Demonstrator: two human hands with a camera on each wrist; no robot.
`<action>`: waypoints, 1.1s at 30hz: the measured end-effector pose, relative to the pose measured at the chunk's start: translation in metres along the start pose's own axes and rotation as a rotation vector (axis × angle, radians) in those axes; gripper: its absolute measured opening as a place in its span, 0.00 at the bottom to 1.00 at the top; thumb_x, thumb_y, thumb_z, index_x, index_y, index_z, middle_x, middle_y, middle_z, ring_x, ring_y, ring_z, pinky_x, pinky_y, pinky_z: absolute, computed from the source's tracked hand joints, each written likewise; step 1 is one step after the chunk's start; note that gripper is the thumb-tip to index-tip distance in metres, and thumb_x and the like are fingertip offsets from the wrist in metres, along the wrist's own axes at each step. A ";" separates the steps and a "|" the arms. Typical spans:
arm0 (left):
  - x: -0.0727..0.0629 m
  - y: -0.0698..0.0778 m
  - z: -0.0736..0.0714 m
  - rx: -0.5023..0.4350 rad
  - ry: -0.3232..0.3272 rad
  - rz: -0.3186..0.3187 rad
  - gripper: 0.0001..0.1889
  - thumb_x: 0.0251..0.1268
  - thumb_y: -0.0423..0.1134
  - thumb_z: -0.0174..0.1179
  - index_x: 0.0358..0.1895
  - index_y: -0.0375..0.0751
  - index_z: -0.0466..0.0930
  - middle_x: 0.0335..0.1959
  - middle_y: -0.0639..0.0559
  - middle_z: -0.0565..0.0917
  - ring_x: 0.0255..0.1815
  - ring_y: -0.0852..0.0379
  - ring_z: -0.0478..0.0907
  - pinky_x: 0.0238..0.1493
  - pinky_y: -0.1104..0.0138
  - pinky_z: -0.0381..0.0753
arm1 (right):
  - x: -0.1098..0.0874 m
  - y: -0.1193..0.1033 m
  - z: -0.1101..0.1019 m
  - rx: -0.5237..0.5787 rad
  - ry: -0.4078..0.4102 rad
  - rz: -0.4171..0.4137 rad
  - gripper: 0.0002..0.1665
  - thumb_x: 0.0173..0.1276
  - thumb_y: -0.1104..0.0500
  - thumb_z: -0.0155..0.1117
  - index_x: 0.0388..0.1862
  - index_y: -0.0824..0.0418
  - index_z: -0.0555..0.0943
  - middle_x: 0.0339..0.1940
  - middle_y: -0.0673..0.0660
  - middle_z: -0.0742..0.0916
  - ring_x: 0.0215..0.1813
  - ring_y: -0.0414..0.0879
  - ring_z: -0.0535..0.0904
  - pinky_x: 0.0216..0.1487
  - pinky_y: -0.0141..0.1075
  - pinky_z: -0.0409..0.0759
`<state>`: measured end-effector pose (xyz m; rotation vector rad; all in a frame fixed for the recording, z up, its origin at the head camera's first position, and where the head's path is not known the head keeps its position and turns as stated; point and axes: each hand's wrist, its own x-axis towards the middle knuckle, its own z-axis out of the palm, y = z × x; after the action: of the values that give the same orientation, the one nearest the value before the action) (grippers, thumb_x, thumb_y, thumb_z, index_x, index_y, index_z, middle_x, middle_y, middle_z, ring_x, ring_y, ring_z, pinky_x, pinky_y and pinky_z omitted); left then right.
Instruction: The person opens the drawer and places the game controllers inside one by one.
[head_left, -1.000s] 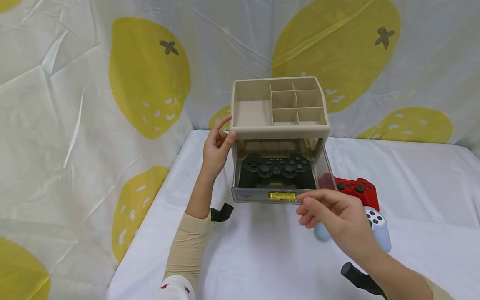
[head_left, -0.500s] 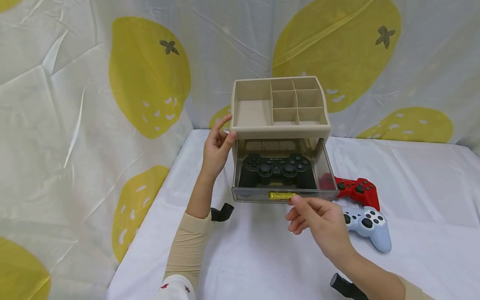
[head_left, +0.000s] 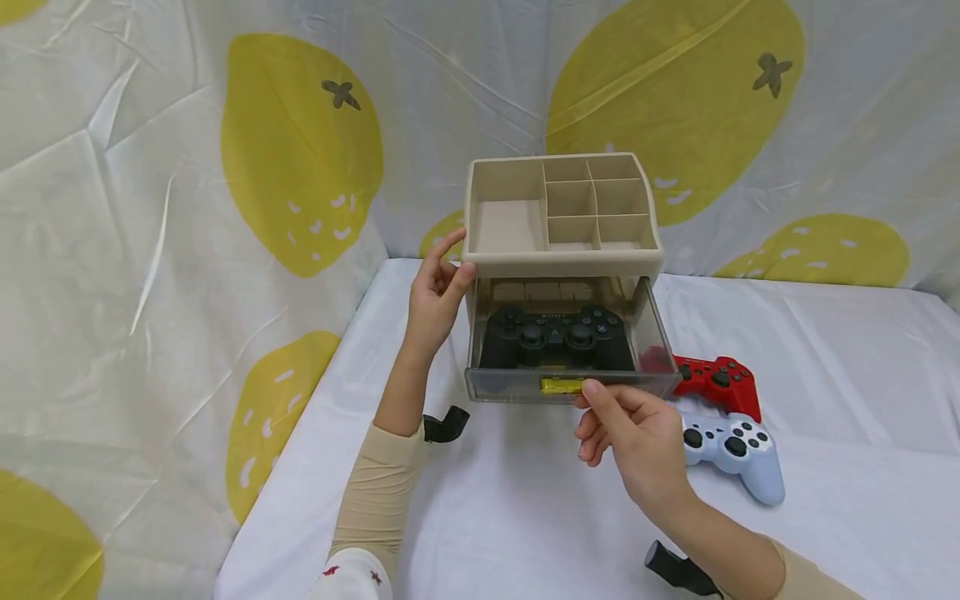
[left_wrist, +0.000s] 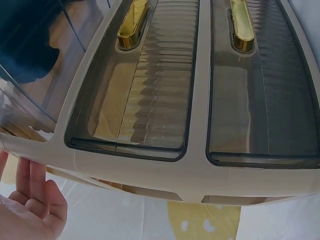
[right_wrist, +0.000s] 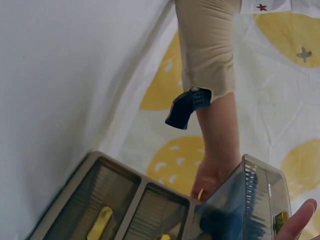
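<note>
On the table point(head_left: 510, 508), a beige organizer point(head_left: 562, 266) stands near the far edge, its clear drawer point(head_left: 502, 385) slid out toward the near edge. Inside the drawer lies a black controller point(head_left: 553, 335). The left hand point(head_left: 431, 315) rests its index finger and thumb against the organizer's left side and front corner, fingers loose rather than clenched. The right hand point(head_left: 633, 437) has its thumb at the right end of the drawer's gold handle point(head_left: 560, 386), fingers bent; whether it pinches the handle cannot be told. Toward the table's right edge, beside the drawer, lie a red controller point(head_left: 723, 383) and, nearer the near edge, a pale blue controller point(head_left: 744, 454).
</note>
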<state>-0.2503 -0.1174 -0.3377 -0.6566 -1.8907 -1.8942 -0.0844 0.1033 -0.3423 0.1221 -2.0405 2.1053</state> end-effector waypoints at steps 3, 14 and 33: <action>0.000 0.000 0.000 -0.001 -0.002 -0.001 0.42 0.58 0.66 0.61 0.68 0.41 0.69 0.24 0.55 0.69 0.25 0.60 0.64 0.30 0.69 0.65 | 0.004 -0.002 0.000 -0.020 0.008 -0.018 0.14 0.74 0.63 0.59 0.33 0.74 0.82 0.18 0.59 0.81 0.15 0.49 0.77 0.20 0.36 0.80; 0.000 0.002 -0.001 0.000 -0.015 -0.006 0.40 0.59 0.63 0.60 0.69 0.41 0.69 0.25 0.53 0.68 0.25 0.59 0.63 0.29 0.68 0.65 | 0.018 -0.004 0.005 -0.024 0.029 -0.027 0.17 0.74 0.59 0.60 0.33 0.74 0.82 0.18 0.60 0.81 0.15 0.50 0.77 0.22 0.36 0.81; 0.000 0.001 -0.001 0.007 -0.011 -0.002 0.40 0.59 0.65 0.60 0.68 0.42 0.69 0.24 0.53 0.68 0.24 0.58 0.64 0.27 0.69 0.65 | 0.046 0.000 0.010 -0.032 0.052 -0.006 0.21 0.72 0.54 0.62 0.36 0.75 0.82 0.18 0.58 0.82 0.15 0.49 0.77 0.22 0.34 0.80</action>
<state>-0.2494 -0.1187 -0.3369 -0.6644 -1.9039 -1.8883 -0.1305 0.0977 -0.3328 0.0681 -2.0401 2.0497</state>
